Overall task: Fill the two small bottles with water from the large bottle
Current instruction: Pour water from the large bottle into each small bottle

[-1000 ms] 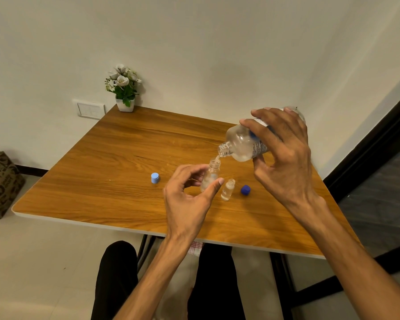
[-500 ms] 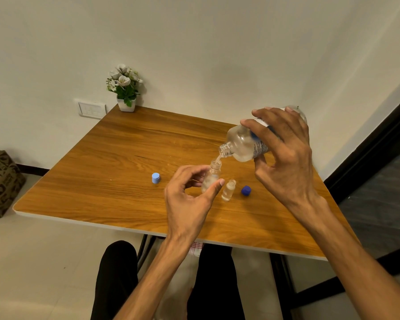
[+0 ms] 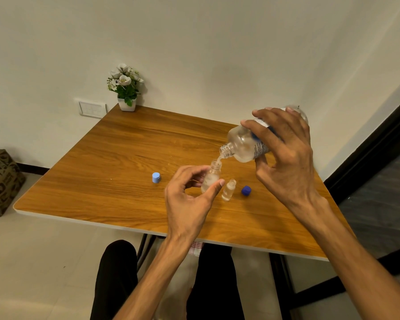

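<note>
Right hand (image 3: pixel 286 158): the large bottle (image 3: pixel 247 144) was held in a full grip, tilted, its mouth just above the taller small bottle (image 3: pixel 211 179).
Left hand (image 3: pixel 189 197): the taller small bottle was steadied upright on the bench (image 3: pixel 125 158) between thumb and fingers.
Water: a thin stream was seen entering that bottle's neck.
Shorter small bottle (image 3: pixel 228 190): stood uncapped just beside, untouched.
Caps: a light blue cap (image 3: pixel 156 177) lay to the left, a dark blue cap (image 3: pixel 246 190) to the right.

Home room: wooden table (image 3: pixel 129 158), potted flowers (image 3: pixel 125 88), wall socket (image 3: pixel 92 109), tiled floor (image 3: pixel 44 262).
</note>
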### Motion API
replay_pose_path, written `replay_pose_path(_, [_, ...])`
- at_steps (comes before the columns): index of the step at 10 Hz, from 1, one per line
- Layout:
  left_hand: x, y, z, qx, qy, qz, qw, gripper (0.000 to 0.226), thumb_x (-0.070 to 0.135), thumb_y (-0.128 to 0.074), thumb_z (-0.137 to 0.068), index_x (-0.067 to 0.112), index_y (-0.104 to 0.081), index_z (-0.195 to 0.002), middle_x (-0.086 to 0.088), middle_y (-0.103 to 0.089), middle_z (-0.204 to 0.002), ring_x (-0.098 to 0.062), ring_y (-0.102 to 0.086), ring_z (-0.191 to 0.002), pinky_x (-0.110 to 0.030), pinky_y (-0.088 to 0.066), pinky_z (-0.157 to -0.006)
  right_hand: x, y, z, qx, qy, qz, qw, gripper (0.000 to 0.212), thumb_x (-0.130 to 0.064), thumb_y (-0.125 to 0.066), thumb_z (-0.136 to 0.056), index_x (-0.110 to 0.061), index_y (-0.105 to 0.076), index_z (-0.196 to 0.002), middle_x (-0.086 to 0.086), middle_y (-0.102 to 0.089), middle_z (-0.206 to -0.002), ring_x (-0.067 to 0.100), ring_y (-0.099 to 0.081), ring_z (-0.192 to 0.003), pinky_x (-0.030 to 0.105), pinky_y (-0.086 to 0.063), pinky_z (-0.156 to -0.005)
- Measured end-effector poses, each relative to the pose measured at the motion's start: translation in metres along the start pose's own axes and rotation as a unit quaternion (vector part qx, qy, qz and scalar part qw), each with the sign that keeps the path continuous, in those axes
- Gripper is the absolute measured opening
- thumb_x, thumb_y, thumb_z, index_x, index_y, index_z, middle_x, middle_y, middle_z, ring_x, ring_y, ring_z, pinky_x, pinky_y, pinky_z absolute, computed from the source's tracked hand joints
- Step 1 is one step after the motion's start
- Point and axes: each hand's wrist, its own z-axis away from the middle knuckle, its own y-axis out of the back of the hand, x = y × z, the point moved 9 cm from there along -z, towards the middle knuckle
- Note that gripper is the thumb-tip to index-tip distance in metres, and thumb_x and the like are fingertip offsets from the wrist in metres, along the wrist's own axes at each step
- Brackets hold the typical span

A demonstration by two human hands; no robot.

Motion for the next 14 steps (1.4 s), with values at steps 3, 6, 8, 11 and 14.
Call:
replay_pose_path(3, [0.0006, -0.0003, 0.0006, 0.0, -0.001, 0.004, 1.0, 0.035, 0.023, -0.095, -0.074, 0.025, -0.077, -0.104, 0.008, -0.074, -0.1, -0.014, -0.071, -0.088, -0.023, -0.058, -0.076, -0.001, 0.0017, -0.0002, 0.004, 0.004, 0.001, 1.0, 0.063, 0.01, -0.074, -0.074, -0.006, -0.07, -0.135, 0.018, -0.065, -0.141, 0.04, -0.056, -0.138, 0.051, -0.031, -0.124])
replay_pose_path(6, [0.0028, 0.0005, 0.0012, -0.001, -0.002, 0.001, 1.0, 0.036, 0.023, -0.094, -0.074, 0.028, -0.076, -0.104, 0.011, -0.072, -0.099, -0.011, -0.069, -0.087, -0.023, -0.057, -0.076, -0.0032, 0.0007, -0.0002, -0.001, 0.014, 0.005, 1.0, 0.065, 0.01, -0.074, -0.074, -0.007, -0.069, -0.136, 0.018, -0.065, -0.142, 0.039, -0.055, -0.139, 0.051, -0.031, -0.125])
replay_pose_path(8, [0.0016, 0.0008, 0.0012, -0.002, 0.004, 0.001, 1.0, 0.035, 0.022, -0.095, -0.074, 0.024, -0.078, -0.105, 0.009, -0.074, -0.101, -0.012, -0.07, -0.088, -0.024, -0.058, -0.076, -0.0052, 0.0007, -0.0003, 0.0, 0.02, 0.006, 1.0, 0.063, 0.012, -0.076, -0.074, -0.006, -0.07, -0.135, 0.019, -0.066, -0.141, 0.041, -0.056, -0.137, 0.056, -0.034, -0.122])
replay_pose_path(11, [0.0015, 0.0006, 0.0016, -0.004, 0.003, -0.001, 1.0, 0.034, 0.02, -0.095, -0.075, 0.018, -0.079, -0.105, 0.005, -0.074, -0.101, -0.014, -0.07, -0.088, -0.025, -0.057, -0.076, -0.0077, 0.001, -0.0005, 0.0, 0.03, 0.011, 0.999, 0.064, 0.013, -0.075, -0.074, -0.006, -0.07, -0.134, 0.019, -0.066, -0.14, 0.041, -0.057, -0.137, 0.057, -0.035, -0.121])
replay_pose_path(14, [0.0011, 0.0008, 0.0016, -0.007, -0.001, -0.003, 1.0, 0.033, 0.022, -0.095, -0.075, 0.022, -0.079, -0.104, 0.008, -0.074, -0.101, -0.015, -0.07, -0.089, -0.023, -0.056, -0.076, -0.0076, 0.0007, -0.0013, 0.0, 0.031, 0.013, 0.999, 0.063, 0.012, -0.076, -0.075, -0.007, -0.07, -0.135, 0.019, -0.066, -0.141, 0.041, -0.056, -0.137, 0.056, -0.034, -0.122])
